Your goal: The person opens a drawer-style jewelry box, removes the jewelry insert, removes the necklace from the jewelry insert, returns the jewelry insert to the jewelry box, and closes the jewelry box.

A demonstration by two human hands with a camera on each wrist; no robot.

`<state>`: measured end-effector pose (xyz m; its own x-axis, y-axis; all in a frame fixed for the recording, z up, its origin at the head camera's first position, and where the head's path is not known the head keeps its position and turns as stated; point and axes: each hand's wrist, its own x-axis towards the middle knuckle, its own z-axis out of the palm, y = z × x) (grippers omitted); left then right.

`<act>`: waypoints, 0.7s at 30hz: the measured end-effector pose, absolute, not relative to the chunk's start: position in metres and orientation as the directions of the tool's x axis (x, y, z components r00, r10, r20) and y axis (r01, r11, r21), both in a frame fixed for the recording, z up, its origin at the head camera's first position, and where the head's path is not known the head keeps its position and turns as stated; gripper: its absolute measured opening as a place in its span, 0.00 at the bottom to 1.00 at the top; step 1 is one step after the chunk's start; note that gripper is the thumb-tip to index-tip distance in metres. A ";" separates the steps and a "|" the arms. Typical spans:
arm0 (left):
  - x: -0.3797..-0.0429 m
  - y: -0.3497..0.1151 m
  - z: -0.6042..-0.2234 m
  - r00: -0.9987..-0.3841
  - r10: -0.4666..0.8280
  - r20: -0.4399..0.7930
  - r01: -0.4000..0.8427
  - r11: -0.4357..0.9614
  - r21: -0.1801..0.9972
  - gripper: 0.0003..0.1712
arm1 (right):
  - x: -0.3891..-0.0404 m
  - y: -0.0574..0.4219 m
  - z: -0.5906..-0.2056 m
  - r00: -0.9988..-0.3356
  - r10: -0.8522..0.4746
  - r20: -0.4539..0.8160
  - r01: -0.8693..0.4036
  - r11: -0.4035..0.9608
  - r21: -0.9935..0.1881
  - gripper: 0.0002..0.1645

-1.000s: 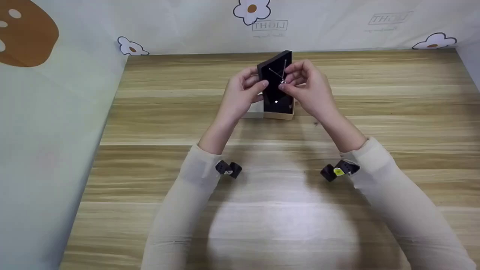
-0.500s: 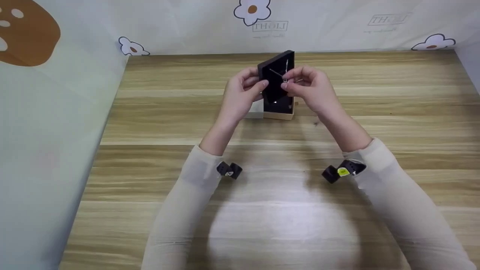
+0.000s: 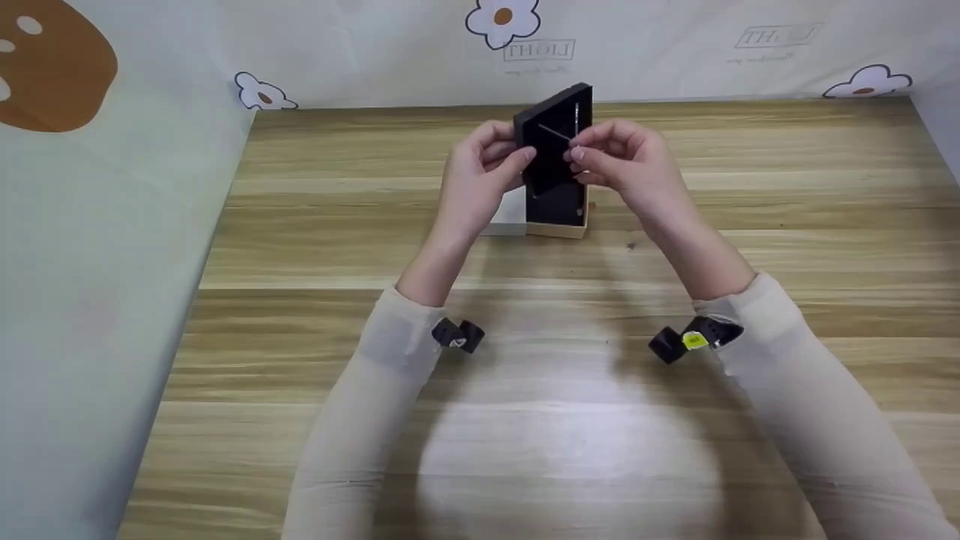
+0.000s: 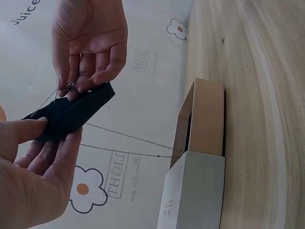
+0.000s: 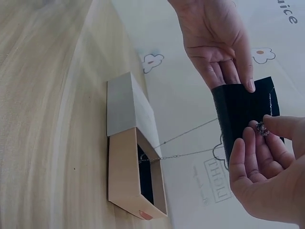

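My left hand (image 3: 476, 176) grips a black necklace pad (image 3: 546, 161) by its left edge, thumb on the front and fingers behind. The pad is held tilted above the table. At the front of the pad my right hand (image 3: 637, 161) pinches a small silver pendant (image 5: 262, 129) between thumb and fingertips. A thin silver necklace chain (image 4: 151, 142) crosses the pad's face in a V and hangs in two strands from behind it down to the box. Below stands a tan drawer box (image 4: 206, 119) with a dark inside, partly out of its white sleeve (image 4: 202, 186).
The box stands on a wood-grain table (image 3: 525, 420) near its back edge. A pale cloth backdrop (image 3: 375, 52) with printed flowers rises behind and at the left. Black wrist cameras sit on both sleeves, the right one (image 3: 694, 341) with a yellow label.
Both hands have risen slightly with the pad, away from the box. My right hand has shifted a little to the right, drawing the pendant along, and its fingers now cover most of it.
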<state>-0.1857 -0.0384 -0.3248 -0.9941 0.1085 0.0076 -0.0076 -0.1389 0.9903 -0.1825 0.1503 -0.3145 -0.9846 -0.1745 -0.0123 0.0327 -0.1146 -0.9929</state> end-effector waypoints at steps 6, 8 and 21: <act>-0.186 -0.038 -0.319 -0.994 0.104 0.029 0.012 -0.158 0.987 0.09 | -0.179 0.151 -0.308 -0.984 -0.176 0.010 0.011 -0.117 -0.993 0.05; -0.187 -0.039 -0.319 -0.994 0.100 0.035 0.018 -0.166 0.986 0.09 | -0.178 0.150 -0.306 -0.985 -0.174 0.009 0.011 -0.115 -0.993 0.05; -0.203 -0.043 -0.302 -0.994 0.096 0.049 0.037 -0.121 0.992 0.10 | -0.190 0.156 -0.285 -0.979 -0.206 0.000 0.035 -0.166 -0.986 0.04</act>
<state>-0.2030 -0.0434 -0.3017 -0.9941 0.0965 0.0489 0.0370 -0.1214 0.9919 -0.1902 0.1560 -0.2853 -0.9785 -0.2061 0.0002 0.0348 -0.1659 -0.9855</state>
